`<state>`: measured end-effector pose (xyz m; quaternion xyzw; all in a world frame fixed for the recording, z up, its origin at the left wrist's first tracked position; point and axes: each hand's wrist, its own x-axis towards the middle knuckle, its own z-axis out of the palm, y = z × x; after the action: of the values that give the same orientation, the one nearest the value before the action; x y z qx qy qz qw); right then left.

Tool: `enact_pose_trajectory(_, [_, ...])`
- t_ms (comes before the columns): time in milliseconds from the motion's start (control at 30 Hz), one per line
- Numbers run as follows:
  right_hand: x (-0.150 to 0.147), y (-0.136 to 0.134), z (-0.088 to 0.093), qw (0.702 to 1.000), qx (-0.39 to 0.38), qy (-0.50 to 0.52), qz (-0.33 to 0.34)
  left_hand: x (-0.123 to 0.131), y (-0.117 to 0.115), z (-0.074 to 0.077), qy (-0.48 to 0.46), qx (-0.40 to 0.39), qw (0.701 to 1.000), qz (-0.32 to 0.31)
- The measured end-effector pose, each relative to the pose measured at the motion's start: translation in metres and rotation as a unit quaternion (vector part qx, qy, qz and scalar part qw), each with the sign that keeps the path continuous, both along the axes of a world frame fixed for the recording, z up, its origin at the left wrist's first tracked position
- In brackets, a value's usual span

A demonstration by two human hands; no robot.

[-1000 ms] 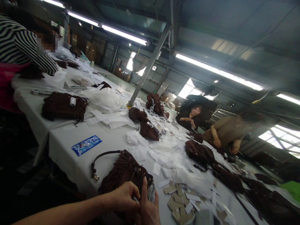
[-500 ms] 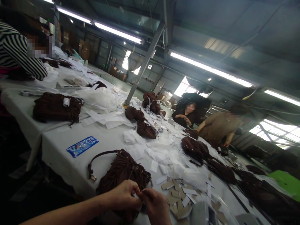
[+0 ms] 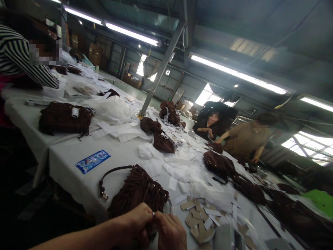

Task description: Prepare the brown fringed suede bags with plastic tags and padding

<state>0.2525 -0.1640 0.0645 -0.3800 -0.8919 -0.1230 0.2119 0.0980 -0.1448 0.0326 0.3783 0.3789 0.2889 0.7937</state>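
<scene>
Bag looks soft, light; best held by strap. Left hand, right hand: fingertips together, pinching white bit.

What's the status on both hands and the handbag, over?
Left hand, right hand: fingertips meeting at a small white piece, grip unclear. Fringed brown handbag on table, partly hidden behind them. Cardboard pieces strewn beside right hand.

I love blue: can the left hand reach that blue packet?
Probably: nothing covers the blue packet, though the left hand meets the right hand, and the brown bag lies partly between.
</scene>
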Motion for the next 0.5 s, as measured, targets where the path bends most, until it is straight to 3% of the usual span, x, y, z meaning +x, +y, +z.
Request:
enact_pose_trajectory(133, [0.013, -0.001, -0.007, 1.0, 0.022, 0.015, 0.009, -0.011, 0.003, 0.009, -0.093, -0.106, 0.989, -0.036])
enact_pose_trajectory(300, [0.02, 0.0, -0.016, 0.996, 0.056, 0.017, 0.061, -0.02, 0.005, 0.014, -0.24, -0.308, 0.92, -0.039])
enact_pose_trajectory(500, [0.013, -0.005, -0.039, 0.989, 0.09, 0.111, 0.029, -0.018, 0.002, 0.011, -0.27, -0.381, 0.884, -0.006])
